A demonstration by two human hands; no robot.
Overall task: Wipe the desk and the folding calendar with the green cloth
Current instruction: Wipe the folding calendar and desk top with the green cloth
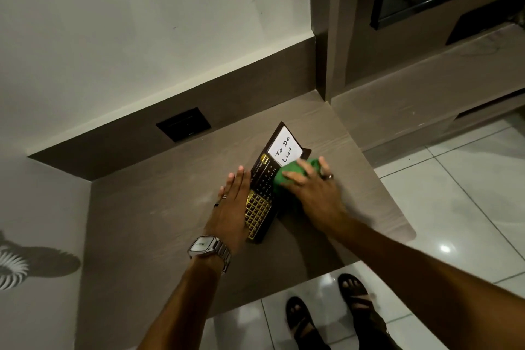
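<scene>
A dark brown folding calendar (262,182) with gold grids and a white "To Do List" card stands on the brown wooden desk (159,216). My left hand (234,207) rests flat, fingers together, against the calendar's left side. My right hand (312,190) presses a bunched green cloth (292,172) onto the calendar's right face, just below the white card. The cloth is partly hidden under my fingers.
A black wall socket (183,123) sits in the dark back panel behind the desk. A shelf unit (426,71) stands at the right. White floor tiles (468,193) lie beyond the desk's right and front edges, with my sandalled feet (326,312) below.
</scene>
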